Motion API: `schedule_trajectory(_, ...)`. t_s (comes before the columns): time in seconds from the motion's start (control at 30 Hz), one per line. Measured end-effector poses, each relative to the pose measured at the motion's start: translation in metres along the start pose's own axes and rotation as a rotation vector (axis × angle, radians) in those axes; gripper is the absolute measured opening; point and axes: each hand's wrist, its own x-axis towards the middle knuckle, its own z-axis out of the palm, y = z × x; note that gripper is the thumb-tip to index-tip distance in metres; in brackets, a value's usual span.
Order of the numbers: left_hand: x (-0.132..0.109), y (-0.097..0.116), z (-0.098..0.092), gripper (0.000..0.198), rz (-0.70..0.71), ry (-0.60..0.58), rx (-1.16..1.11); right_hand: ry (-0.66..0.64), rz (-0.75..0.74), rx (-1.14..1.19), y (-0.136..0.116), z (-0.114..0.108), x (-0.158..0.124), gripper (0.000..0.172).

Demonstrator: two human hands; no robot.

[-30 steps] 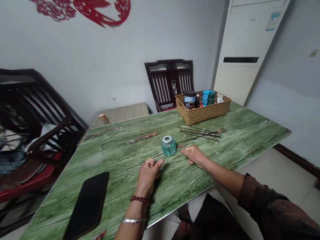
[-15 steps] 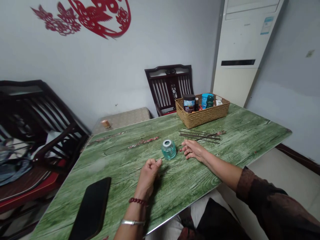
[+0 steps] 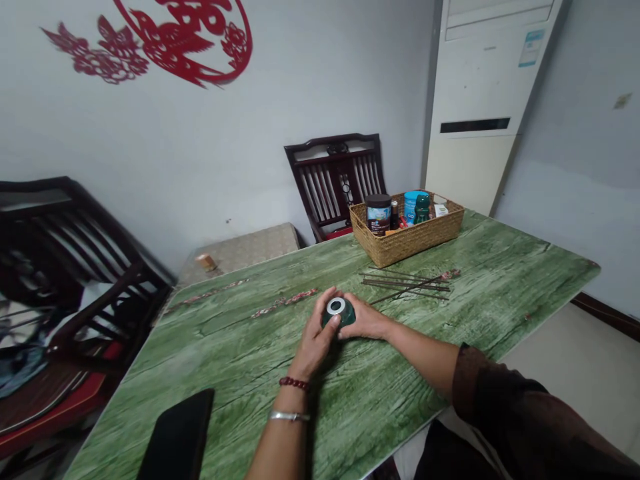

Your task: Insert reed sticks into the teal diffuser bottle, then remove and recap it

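Note:
A small teal glass bottle with a silver ring around its round opening stands on the green table. My left hand is wrapped around its left side, thumb in front, with a beaded bracelet and a silver bangle on the wrist. From the right, my right hand closes around the same bottle. Both hands cover most of the glass, leaving the collar and a patch of the front showing. Just beyond my right hand lie several thin dark sticks, loosely crossed on the tabletop.
A woven basket holding jars and bottles sits at the table's back right. A black phone lies at the near left of the green table. Dark wooden chairs stand behind and to the left. A floor-standing air conditioner is in the corner.
Both hands have come in from either side of the bottle and closed around it. The view has shifted slightly.

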Motion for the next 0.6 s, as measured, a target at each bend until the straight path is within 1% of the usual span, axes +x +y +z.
schedule_trajectory(0.13,-0.002,-0.003,-0.003,0.055,-0.024,0.045,0.052,-0.01,-0.015,-0.099,0.001,0.001,-0.002,0.085)
schedule_trajectory(0.23,0.0,-0.003,-0.004,0.058,-0.048,0.106,0.046,-0.007,-0.021,-0.111,0.0,0.003,-0.002,0.083)
schedule_trajectory(0.33,0.001,-0.003,-0.004,0.075,-0.074,0.167,0.073,-0.004,-0.017,-0.101,0.0,0.006,-0.001,0.08)
schedule_trajectory(0.4,0.0,-0.001,-0.004,0.091,-0.066,0.192,0.058,-0.003,-0.013,-0.086,0.0,0.006,-0.002,0.079)
schedule_trajectory(0.43,-0.001,0.001,-0.004,0.095,-0.052,0.192,0.035,-0.001,-0.013,-0.084,0.0,0.006,-0.002,0.08)
schedule_trajectory(0.47,-0.002,0.004,-0.003,0.096,-0.037,0.187,0.005,-0.001,-0.012,-0.086,-0.001,0.006,-0.002,0.08)
schedule_trajectory(0.53,-0.004,0.01,-0.003,0.089,-0.024,0.155,-0.038,-0.003,-0.006,-0.1,-0.002,0.005,-0.003,0.081)
schedule_trajectory(0.6,-0.005,0.014,-0.005,0.081,-0.054,0.161,-0.041,-0.005,-0.004,-0.105,-0.003,0.004,-0.003,0.08)
